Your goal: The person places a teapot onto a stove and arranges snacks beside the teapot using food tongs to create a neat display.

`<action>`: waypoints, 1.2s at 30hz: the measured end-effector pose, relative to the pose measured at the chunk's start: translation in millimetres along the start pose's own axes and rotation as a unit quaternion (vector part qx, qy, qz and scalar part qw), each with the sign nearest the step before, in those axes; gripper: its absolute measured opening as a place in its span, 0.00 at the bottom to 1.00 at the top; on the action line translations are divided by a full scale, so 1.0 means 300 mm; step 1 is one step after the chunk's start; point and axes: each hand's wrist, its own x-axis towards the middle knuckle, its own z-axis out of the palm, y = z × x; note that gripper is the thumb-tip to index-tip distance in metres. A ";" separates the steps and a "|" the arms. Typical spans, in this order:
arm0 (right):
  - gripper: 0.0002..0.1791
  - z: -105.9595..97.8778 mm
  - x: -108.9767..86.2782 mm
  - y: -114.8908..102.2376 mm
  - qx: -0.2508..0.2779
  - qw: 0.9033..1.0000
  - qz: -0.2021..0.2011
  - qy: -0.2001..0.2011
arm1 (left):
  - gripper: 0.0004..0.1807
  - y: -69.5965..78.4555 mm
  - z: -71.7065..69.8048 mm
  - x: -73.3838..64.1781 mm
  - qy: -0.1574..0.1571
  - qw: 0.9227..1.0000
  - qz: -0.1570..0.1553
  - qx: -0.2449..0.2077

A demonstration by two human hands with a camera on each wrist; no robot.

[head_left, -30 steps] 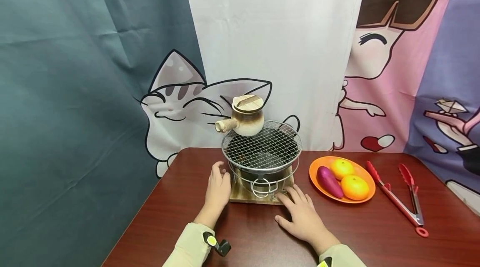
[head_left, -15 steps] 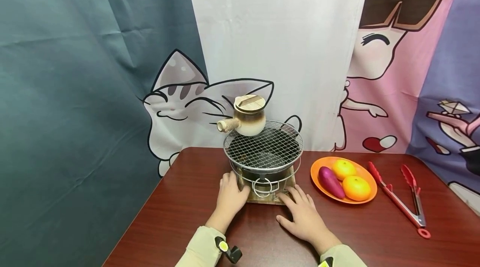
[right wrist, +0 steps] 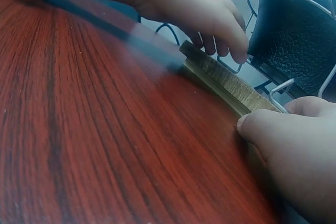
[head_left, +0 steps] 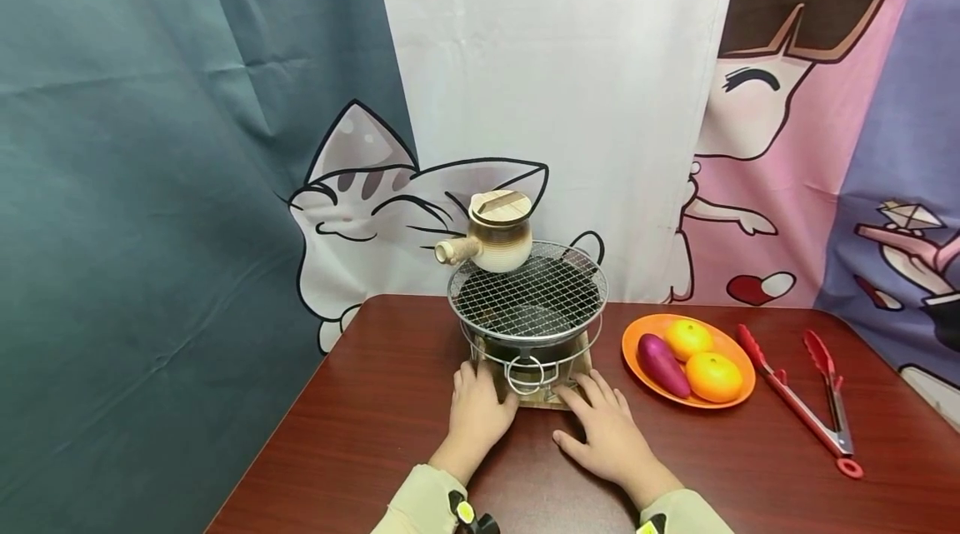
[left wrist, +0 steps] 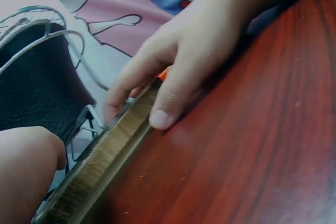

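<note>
A round tabletop grill point(head_left: 528, 313) with a wire mesh top stands on a square wooden board point(head_left: 542, 402). A side-handled clay teapot point(head_left: 506, 247) with a wooden lid sits at the back left of the mesh. My left hand point(head_left: 478, 416) is over the board's front left part, fingers bent down; in the right wrist view its fingertips hang close to the board's top. My right hand point(head_left: 603, 438) pinches the board's front right part. In the right wrist view its thumb point(right wrist: 254, 121) lies at the front edge, with the fingers over the top.
Right of the grill, an orange plate point(head_left: 630, 366) holds a purple eggplant-like piece point(head_left: 662, 365) and two oranges point(head_left: 712, 376). Red-handled tongs point(head_left: 813, 413) lie open farther right. A printed curtain point(head_left: 555, 101) hangs behind the table point(head_left: 337, 434).
My left hand has moved right and nearer, from beside the board's left side to over its front left part. The right hand, grill and teapot have stayed in place.
</note>
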 end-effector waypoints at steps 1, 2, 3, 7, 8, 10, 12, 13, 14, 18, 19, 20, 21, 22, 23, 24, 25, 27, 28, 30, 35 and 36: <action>0.34 0.001 0.000 0.000 0.001 1.000 0.000 0.000 | 0.26 0.003 0.004 -0.006 0.004 1.000 0.010 0.003; 0.34 0.002 0.000 0.000 0.001 1.000 0.000 0.000 | 0.26 0.005 0.007 -0.012 0.007 1.000 0.020 0.008; 0.34 0.003 0.000 0.000 0.002 1.000 -0.001 0.001 | 0.26 0.008 0.011 -0.017 0.011 0.999 0.030 0.012; 0.34 0.004 -0.001 0.001 0.003 1.000 -0.001 0.007 | 0.23 0.023 0.017 -0.029 0.020 0.998 0.053 0.022; 0.34 0.004 -0.001 0.001 0.003 1.000 -0.001 0.008 | 0.22 0.024 0.018 -0.032 0.022 0.998 0.056 0.026; 0.34 0.005 -0.001 0.002 0.002 1.000 -0.002 0.009 | 0.18 0.026 0.019 -0.036 0.025 0.997 0.060 0.028; 0.34 0.005 -0.001 0.002 0.002 1.000 -0.003 0.009 | 0.14 0.025 0.020 -0.041 0.034 0.997 0.068 0.027; 0.34 0.004 -0.001 0.002 0.002 1.000 -0.003 0.009 | 0.13 0.024 0.022 -0.044 0.039 0.996 0.075 0.028; 0.34 0.004 -0.001 0.002 0.002 1.000 -0.003 0.009 | 0.12 0.022 0.024 -0.048 0.043 0.995 0.083 0.030; 0.34 0.002 -0.002 0.000 0.002 1.000 -0.002 0.007 | 0.14 0.016 0.035 -0.069 0.054 0.990 0.124 0.051; 0.34 0.001 -0.002 -0.001 0.003 1.000 -0.001 0.007 | 0.17 0.017 0.036 -0.075 0.054 0.988 0.134 0.058; 0.33 0.000 -0.002 -0.002 0.002 1.000 -0.001 0.006 | 0.19 0.016 0.037 -0.082 0.052 0.986 0.143 0.065; 0.33 -0.001 -0.003 -0.002 0.002 1.000 0.000 0.005 | 0.21 0.015 0.037 -0.089 0.049 0.984 0.153 0.073; 0.33 -0.002 -0.003 -0.003 0.002 1.000 0.000 0.004 | 0.23 0.013 0.034 -0.096 0.044 0.982 0.162 0.081; 0.33 -0.003 -0.003 -0.004 0.002 1.000 0.000 0.003 | 0.24 0.011 0.031 -0.103 0.038 0.980 0.172 0.091; 0.33 -0.004 -0.003 -0.004 0.001 1.000 0.001 0.002 | 0.26 0.009 0.028 -0.109 0.029 0.977 0.181 0.106; 0.33 -0.005 -0.003 -0.004 0.001 1.000 0.001 0.002 | 0.27 0.006 0.026 -0.114 0.018 0.975 0.188 0.120; 0.33 -0.007 -0.004 -0.003 -0.001 1.000 0.002 0.001 | 0.28 0.001 0.024 -0.123 -0.005 0.969 0.199 0.145; 0.33 -0.008 -0.003 -0.002 -0.002 1.000 0.002 0.001 | 0.29 0.000 0.022 -0.125 -0.017 0.967 0.201 0.156; 0.33 -0.009 -0.003 0.000 -0.003 1.000 0.001 0.003 | 0.29 0.001 0.020 -0.127 -0.045 0.965 0.193 0.171; 0.33 -0.004 -0.002 0.001 -0.003 1.000 -0.003 0.005 | 0.29 -0.001 0.023 -0.130 -0.074 0.966 0.174 0.176; 0.33 -0.004 -0.002 0.001 -0.001 1.000 -0.005 0.008 | 0.29 -0.003 0.024 -0.131 -0.072 0.967 0.174 0.173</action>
